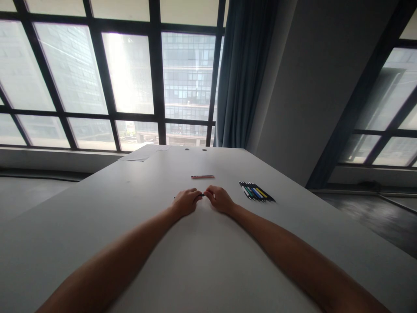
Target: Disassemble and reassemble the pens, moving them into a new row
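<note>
On the surface (208, 261), my left hand (185, 202) and right hand (220, 199) pinch one dark pen (202, 195) between them, lying sideways.

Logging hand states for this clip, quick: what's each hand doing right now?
Left hand: closed, fingers pinching one end of a thin dark pen on the table.
Right hand: closed, pinching the same pen's other end.
</note>
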